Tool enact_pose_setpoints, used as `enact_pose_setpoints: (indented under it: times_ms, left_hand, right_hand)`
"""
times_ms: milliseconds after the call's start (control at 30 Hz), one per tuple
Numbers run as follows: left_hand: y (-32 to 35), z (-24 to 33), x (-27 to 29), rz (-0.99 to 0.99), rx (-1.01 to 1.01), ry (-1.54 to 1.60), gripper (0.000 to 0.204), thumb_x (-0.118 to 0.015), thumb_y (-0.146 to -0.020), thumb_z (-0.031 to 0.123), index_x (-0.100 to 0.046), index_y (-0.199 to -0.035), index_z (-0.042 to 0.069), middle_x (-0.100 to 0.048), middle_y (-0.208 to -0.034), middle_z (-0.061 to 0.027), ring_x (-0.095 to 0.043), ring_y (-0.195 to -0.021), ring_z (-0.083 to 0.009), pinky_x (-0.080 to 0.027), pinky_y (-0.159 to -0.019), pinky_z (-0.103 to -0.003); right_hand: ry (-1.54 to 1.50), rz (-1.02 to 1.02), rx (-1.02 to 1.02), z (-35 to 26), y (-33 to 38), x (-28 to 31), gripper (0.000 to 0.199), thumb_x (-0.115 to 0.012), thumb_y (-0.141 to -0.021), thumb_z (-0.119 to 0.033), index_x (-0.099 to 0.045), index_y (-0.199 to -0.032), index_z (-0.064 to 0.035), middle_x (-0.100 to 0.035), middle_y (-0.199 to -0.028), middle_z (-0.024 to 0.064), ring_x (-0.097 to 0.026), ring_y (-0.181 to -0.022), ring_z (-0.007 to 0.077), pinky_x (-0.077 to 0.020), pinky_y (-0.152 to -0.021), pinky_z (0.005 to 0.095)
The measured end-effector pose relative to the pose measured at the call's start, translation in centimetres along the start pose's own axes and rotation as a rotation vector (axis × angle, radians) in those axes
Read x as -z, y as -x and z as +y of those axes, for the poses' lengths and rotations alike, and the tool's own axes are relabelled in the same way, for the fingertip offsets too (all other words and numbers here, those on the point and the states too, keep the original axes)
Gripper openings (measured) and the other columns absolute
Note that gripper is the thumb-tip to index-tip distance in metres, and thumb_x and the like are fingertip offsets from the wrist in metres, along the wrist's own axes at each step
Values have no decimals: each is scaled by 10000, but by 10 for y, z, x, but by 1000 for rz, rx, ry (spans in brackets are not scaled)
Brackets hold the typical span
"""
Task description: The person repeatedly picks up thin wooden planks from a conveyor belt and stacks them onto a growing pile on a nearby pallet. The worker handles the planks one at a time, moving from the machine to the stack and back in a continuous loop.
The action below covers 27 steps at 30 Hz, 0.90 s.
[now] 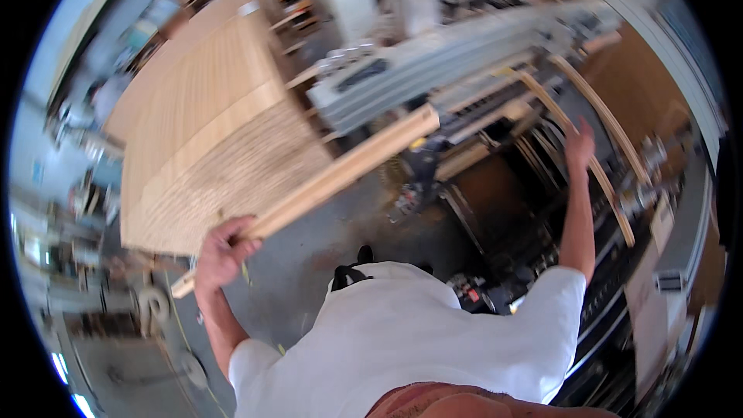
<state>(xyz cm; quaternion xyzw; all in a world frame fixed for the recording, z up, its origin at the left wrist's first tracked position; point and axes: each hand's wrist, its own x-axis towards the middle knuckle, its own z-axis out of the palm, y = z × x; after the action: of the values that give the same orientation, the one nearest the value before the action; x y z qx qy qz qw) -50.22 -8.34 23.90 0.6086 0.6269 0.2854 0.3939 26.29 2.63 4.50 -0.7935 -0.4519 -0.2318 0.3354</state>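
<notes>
A long, pale wooden strip (340, 174) slants up to the right in front of me, its lower end poking out past my wrist. My left hand (224, 251) is closed around it near that end, thumb on top. At the right, my right arm stretches out over a machine. There my right hand (580, 147) grips a second, thinner wooden strip (607, 190), though blur softens its fingers. Beside that one lies another wooden strip (607, 116), roughly parallel and apart from my hand.
A large stack of wooden boards (224, 131) stands at the left. Grey metal beams of a machine (433, 62) run across the far side, with dark rails and rods at the right. A white bucket-like container (412, 6) stands behind. Grey floor (286, 263) shows between.
</notes>
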Motion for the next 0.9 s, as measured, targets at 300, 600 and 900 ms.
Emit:
enact_pose_setpoints:
  times_ms: [300, 600, 900]
  left_hand:
    - [-41, -65, 244, 545, -41, 55, 405, -662, -922, 272, -633, -1198, -23, -639, -860, -32, -606, -705, -126, -498, -655, -283]
    - [-222, -207, 432, 717, 236, -486, 443, -661, -808, 298, -692, -1074, -54, -717, -959, -179, -697, -884, -237, -547, -753, -368]
    - [-366, -287, 486, 744, 213, -587, 532, -631, -734, 336, -675, -981, -134, -673, -1016, -315, -683, -984, -378, -546, -827, -415]
  right_hand:
    - [-877, -404, -14, -268, 118, 75, 250, -644, -932, -88, -635, -1140, 49, -661, -1036, 125, -617, -953, 203, -492, -859, 317]
    - [-809, -830, -62, -399, 302, 33, 210, -702, -858, -91, -678, -1039, 13, -675, -819, 78, -607, -753, 125, -499, -713, 279]
    - [-366, -1007, -203, -392, 452, 46, 322, -722, -804, -163, -687, -1071, 15, -722, -928, 188, -714, -901, 279, -546, -791, 343]
